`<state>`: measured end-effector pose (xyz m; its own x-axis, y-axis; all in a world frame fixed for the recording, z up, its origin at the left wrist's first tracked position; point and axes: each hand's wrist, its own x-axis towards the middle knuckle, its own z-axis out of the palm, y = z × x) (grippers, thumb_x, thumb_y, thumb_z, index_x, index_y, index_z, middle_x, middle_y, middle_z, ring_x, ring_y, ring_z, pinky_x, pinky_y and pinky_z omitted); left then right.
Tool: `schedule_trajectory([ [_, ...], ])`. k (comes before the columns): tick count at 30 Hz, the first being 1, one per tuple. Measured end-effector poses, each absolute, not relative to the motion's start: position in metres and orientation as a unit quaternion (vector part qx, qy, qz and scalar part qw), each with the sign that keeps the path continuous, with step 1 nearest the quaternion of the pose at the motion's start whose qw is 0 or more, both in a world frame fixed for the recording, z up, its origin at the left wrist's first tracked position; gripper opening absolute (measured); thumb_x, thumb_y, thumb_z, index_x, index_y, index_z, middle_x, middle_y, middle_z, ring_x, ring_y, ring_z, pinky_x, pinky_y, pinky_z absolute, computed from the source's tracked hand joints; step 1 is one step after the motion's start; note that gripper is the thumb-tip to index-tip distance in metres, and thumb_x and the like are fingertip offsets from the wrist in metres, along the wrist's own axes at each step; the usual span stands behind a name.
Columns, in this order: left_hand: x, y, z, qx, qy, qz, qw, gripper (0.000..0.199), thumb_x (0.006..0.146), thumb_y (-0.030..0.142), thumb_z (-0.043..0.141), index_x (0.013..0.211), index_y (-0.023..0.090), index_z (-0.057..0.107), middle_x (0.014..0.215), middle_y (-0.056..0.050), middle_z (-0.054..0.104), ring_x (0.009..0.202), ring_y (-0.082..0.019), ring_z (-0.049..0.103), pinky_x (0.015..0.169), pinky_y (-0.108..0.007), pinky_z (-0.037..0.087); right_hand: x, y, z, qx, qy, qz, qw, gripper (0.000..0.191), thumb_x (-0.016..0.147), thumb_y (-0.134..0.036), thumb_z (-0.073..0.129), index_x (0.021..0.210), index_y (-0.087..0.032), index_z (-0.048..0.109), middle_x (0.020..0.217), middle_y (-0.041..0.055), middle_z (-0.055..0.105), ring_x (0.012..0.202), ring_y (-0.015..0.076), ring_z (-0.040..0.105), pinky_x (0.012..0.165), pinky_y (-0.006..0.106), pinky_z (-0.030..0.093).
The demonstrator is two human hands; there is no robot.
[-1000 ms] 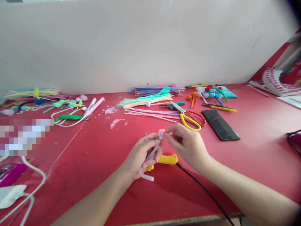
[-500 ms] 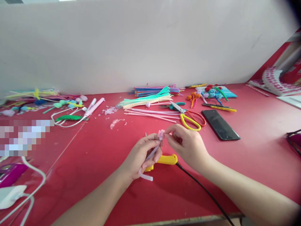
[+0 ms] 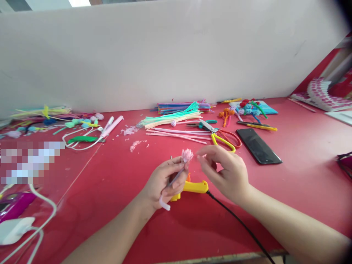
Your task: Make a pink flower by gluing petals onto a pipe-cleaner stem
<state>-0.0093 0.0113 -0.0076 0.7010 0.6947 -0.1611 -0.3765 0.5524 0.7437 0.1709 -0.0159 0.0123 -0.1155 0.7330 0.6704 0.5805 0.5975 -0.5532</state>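
Observation:
Between the thumb and fingers of my left hand is a pipe-cleaner flower, its pale pink looped head pointing up. The flower's lilac stem runs down across the palm and bends out below the hand. My right hand hovers just right of the flower head, not touching it, with thumb and index fingertips slightly apart and the other fingers curled. Beneath my left hand lies a yellow corded tool, which looks like a glue gun; its front part is hidden by the hand.
Scissors, pliers and pink pipe cleaners lie ahead. Bundled pipe cleaners are behind them. A black phone sits to the right. At left are a pink corded tool, a green-handled knife and white cables.
My right fingers have come off the flower head and moved slightly right. My left hand has turned the flower a little, so its whole pink head shows.

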Motion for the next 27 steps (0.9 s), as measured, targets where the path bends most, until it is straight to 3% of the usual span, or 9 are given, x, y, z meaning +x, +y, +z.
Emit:
schedule_trajectory([
  [9, -0.007, 0.01, -0.008, 0.369, 0.225, 0.315, 0.845, 0.018, 0.09, 0.019, 0.043, 0.081, 0.016, 0.058, 0.039, 0.007, 0.045, 0.023, -0.002, 0.014, 0.025, -0.013, 0.014, 0.167, -0.015, 0.004, -0.446, -0.763, 0.044, 0.467, 0.008, 0.087, -0.019, 0.054, 0.094, -0.019, 0.058, 0.052, -0.0075, 0.051, 0.043, 0.0054, 0.043, 0.047, 0.018, 0.036],
  [15, -0.005, 0.006, -0.008, 0.434, 0.28, 0.344, 0.784, 0.014, 0.092, 0.025, 0.047, 0.086, 0.02, 0.059, 0.043, 0.008, 0.051, 0.022, -0.002, 0.018, 0.025, -0.014, 0.011, 0.171, -0.02, 0.006, -0.424, -0.757, 0.048, 0.495, 0.007, 0.085, -0.016, 0.053, 0.091, -0.019, 0.055, 0.055, -0.0065, 0.054, 0.043, 0.0055, 0.047, 0.046, 0.018, 0.038],
  [18, -0.005, 0.005, -0.006, 0.485, 0.315, 0.406, 0.708, 0.013, 0.089, 0.03, 0.055, 0.08, 0.021, 0.059, 0.055, 0.006, 0.057, 0.032, -0.002, 0.036, 0.032, -0.012, 0.025, 0.173, -0.022, 0.005, -0.414, -0.736, 0.065, 0.532, 0.01, 0.084, -0.012, 0.053, 0.089, -0.021, 0.053, 0.059, -0.0051, 0.058, 0.048, 0.007, 0.053, 0.049, 0.018, 0.042],
  [21, -0.004, 0.005, -0.004, 0.52, 0.324, 0.473, 0.633, 0.016, 0.085, 0.031, 0.061, 0.073, 0.02, 0.059, 0.065, 0.003, 0.06, 0.053, -0.007, 0.053, 0.052, -0.016, 0.042, 0.175, -0.022, 0.005, -0.412, -0.726, 0.068, 0.547, 0.013, 0.083, -0.011, 0.053, 0.09, -0.022, 0.052, 0.06, -0.0047, 0.059, 0.054, 0.0084, 0.058, 0.053, 0.017, 0.046],
  [27, -0.003, 0.001, 0.001, 0.56, 0.318, 0.504, 0.575, 0.016, 0.082, 0.033, 0.064, 0.071, 0.021, 0.063, 0.07, 0.001, 0.055, 0.061, -0.011, 0.053, 0.062, -0.024, 0.043, 0.173, -0.02, 0.008, -0.384, -0.778, 0.036, 0.496, 0.011, 0.082, -0.012, 0.05, 0.088, -0.022, 0.052, 0.058, -0.0057, 0.059, 0.044, 0.0065, 0.05, 0.048, 0.018, 0.042],
])
